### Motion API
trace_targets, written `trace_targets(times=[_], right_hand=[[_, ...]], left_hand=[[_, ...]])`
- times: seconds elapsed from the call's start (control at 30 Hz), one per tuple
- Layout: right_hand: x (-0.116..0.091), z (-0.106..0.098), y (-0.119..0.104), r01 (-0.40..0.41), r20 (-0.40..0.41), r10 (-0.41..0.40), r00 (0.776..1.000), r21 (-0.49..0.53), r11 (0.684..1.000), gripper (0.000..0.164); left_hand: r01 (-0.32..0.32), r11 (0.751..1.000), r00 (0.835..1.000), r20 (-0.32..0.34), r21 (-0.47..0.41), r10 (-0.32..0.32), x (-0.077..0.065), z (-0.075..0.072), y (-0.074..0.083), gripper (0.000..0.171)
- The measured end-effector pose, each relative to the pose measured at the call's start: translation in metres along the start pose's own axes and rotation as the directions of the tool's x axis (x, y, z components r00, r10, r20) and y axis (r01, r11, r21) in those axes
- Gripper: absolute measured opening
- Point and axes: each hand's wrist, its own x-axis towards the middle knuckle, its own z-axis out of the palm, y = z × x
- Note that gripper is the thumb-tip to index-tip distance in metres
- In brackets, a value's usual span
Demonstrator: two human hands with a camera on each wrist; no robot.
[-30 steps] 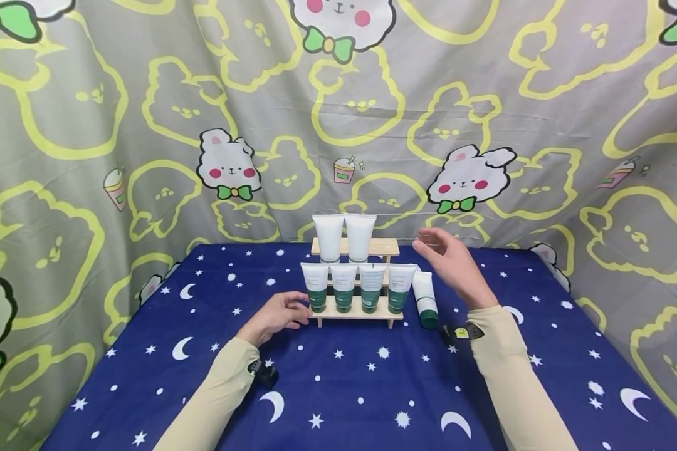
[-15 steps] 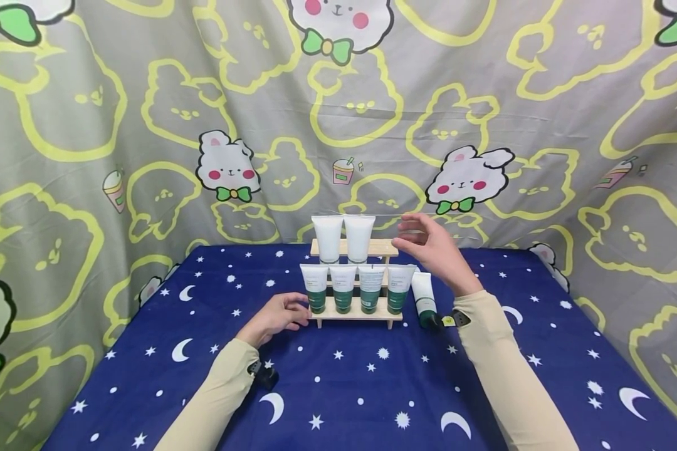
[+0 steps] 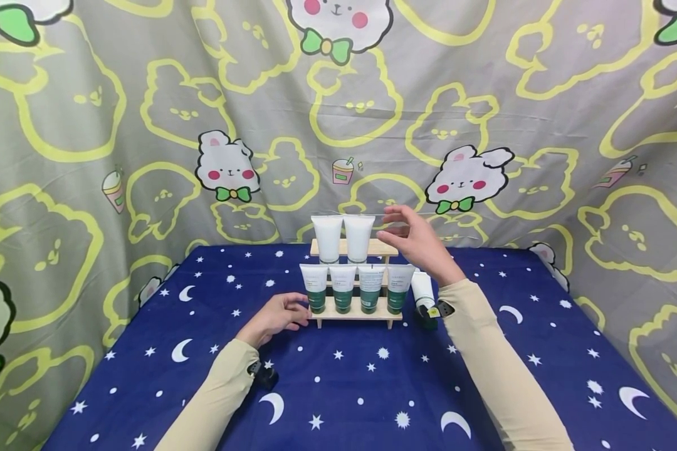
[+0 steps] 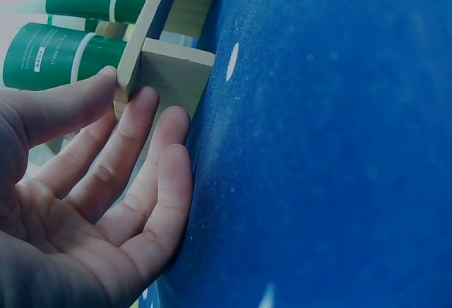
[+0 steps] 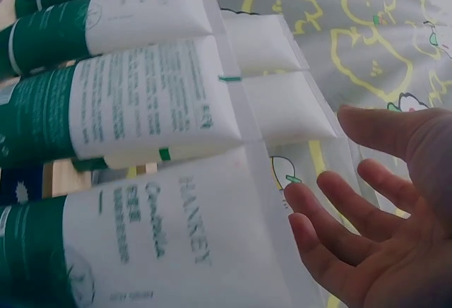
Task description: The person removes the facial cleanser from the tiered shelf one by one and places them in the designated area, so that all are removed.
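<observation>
A small two-tier wooden display rack point(image 3: 356, 316) stands mid-table. My left hand point(image 3: 275, 318) holds the left end of its lower board, the thumb on the board's edge and a fingertip under it in the left wrist view. Several white-and-green squeeze tubes point(image 3: 343, 289) stand cap down along that board. On the upper tier are two white tubes, a left one point(image 3: 328, 239) and a right one point(image 3: 358, 239). My right hand point(image 3: 420, 243) hovers just right of the right one, fingers spread and holding nothing; the right wrist view has the thumb close to its crimped end.
Another tube point(image 3: 422, 288) lies right of the rack, partly hidden by my right wrist. A dark blue cloth point(image 3: 338, 388) with moons and stars covers the table. A cartoon-printed curtain point(image 3: 372, 138) hangs right behind it.
My right hand has moved left, from beside the rack to over the right part of its upper tier, near the right white tube. The left hand has stayed at the rack's end.
</observation>
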Motion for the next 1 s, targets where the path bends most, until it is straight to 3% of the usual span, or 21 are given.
trace_targets(times=[0.23, 1.0], right_hand=[[0.010, 0.008, -0.007, 0.012, 0.006, -0.013, 1.000, 0.021, 1.000, 0.051], [0.019, 0.024, -0.013, -0.033, 0.033, 0.033, 0.999, -0.005, 0.999, 0.038]], left_hand=[[0.019, 1.000, 1.000, -0.017, -0.007, -0.019, 0.001, 0.000, -0.001, 0.042], [-0.003, 1.000, 1.000, -0.005, -0.007, 0.003, 0.000, 0.001, 0.001, 0.041]])
